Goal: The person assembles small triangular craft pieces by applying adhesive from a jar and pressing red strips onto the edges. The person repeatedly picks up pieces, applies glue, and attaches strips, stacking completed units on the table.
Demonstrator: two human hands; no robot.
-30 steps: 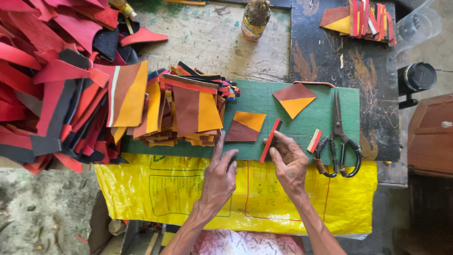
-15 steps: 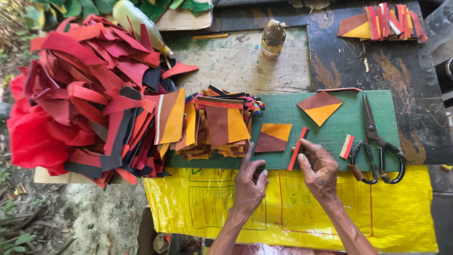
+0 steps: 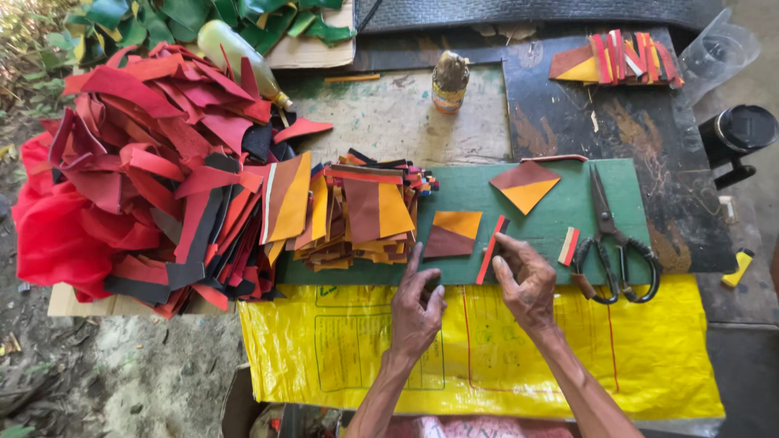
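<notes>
A flat green cutting mat (image 3: 568, 212) serves as the landmark. On its near edge lies a narrow red leather strip (image 3: 491, 249), set slightly aslant. The right hand (image 3: 527, 280) rests at the mat's near edge with its fingertips touching the strip's right side, the thumb and forefinger drawn close together at it; whether they actually pinch it cannot be told. The left hand (image 3: 418, 307) lies just left of the strip's lower end, fingers loosely spread, the forefinger stretched up onto the mat and holding nothing. Just left of the strip, on the mat, sits a square patch of orange and brown leather (image 3: 453, 234). A second patch of brown and orange, turned like a diamond (image 3: 525, 185), lies toward the mat's far edge. On the mat's right end lie black-handled scissors (image 3: 613, 243), with a short red and cream offcut (image 3: 569, 246) just beside them. A stack of orange and brown patches (image 3: 361, 211) covers the mat's left end, and a heap of red leather scraps (image 3: 146, 170) spreads beyond that. A yellow plastic sheet (image 3: 608, 357) lies under the mat's near side.
</notes>
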